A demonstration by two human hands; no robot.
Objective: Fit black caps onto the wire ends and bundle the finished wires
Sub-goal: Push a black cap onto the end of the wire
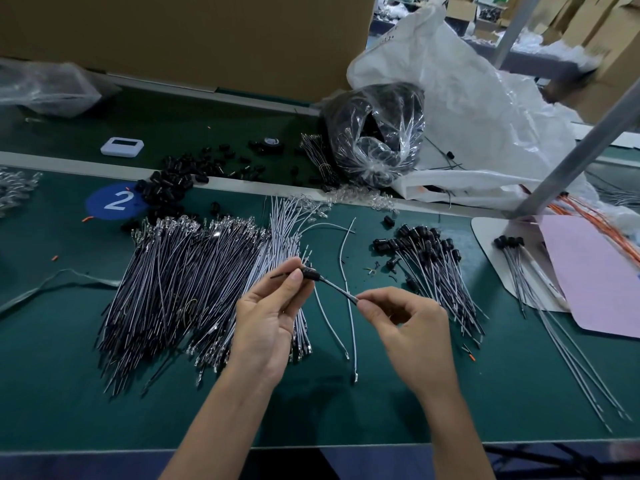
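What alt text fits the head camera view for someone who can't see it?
The left hand pinches a black cap on a wire that the right hand pinches further along, above a green table. A pile of uncapped wires lies to the left, capped wires to the right.

1. Soft, even light seems to fall from above; the green table (69, 393) is moderately lit, its colours a little muted.
2. Faint, diffuse shadows lie beneath the left hand (266, 327) and right hand (412, 334) (no hard edges anywhere).
3. Glare sparkles on the clear plastic bag (377, 133); the white sack (467, 98) is nearly blown out.
4. The wire (337, 289) between the hands is sharp; the far background is soft and smeared.
5. Wide-angle distortion curves the table's near edge and slants the metal post (571, 157).
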